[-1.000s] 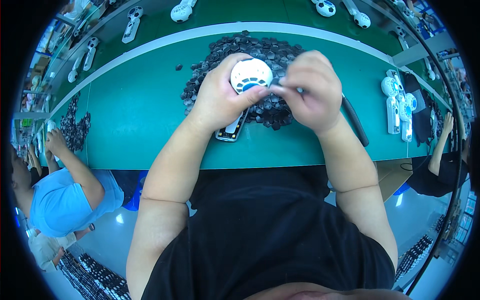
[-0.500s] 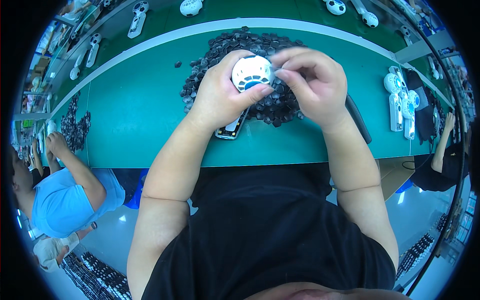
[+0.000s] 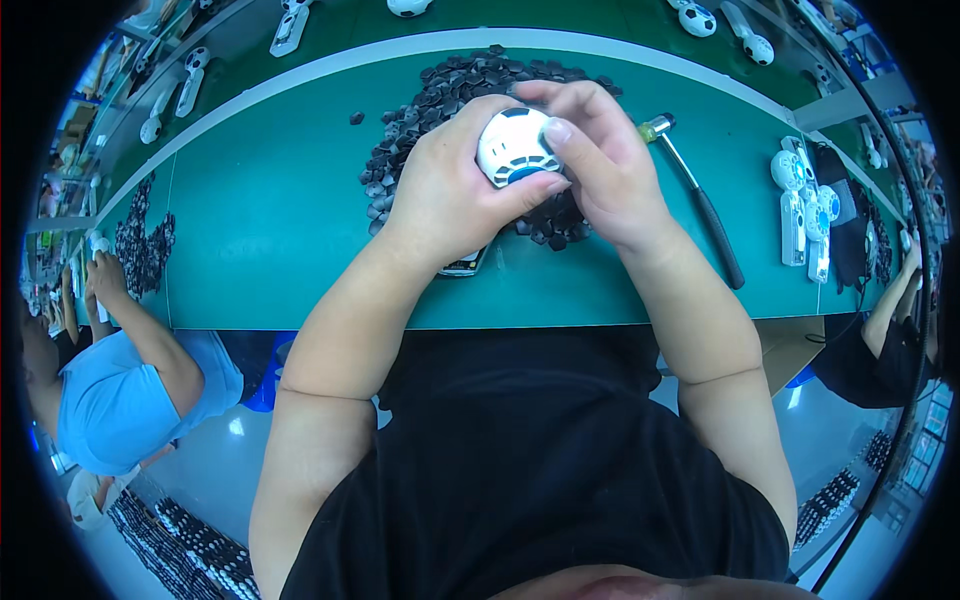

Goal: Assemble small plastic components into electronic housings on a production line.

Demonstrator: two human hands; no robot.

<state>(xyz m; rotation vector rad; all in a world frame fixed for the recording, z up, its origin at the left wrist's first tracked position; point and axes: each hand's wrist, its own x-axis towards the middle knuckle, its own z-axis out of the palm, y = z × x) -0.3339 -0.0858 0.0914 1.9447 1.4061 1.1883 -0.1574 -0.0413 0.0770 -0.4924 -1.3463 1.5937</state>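
A white device with a round, football-patterned head (image 3: 512,145) is gripped by my left hand (image 3: 447,185), its thumb along the near edge of the head. Below that wrist shows the end of the device's handle. My right hand (image 3: 607,165) is closed at the head's right side, the thumb pressing against a dark patch there. Whether a loose piece sits under that thumb is hidden. Beneath and beyond both hands spreads a heap of small black pentagonal pieces (image 3: 420,130) on the green table (image 3: 270,230).
A hammer (image 3: 705,205) with a black grip lies right of the heap. Several white ball-headed devices (image 3: 790,200) rest at the right beside black material. More devices (image 3: 290,28) lie beyond the pale rail (image 3: 330,65). A person in blue (image 3: 130,400) works at the left.
My right hand has moved left, from just off the head to pressing on it. The hammer has come into fuller view. The device has shifted slightly rightward in the picture.
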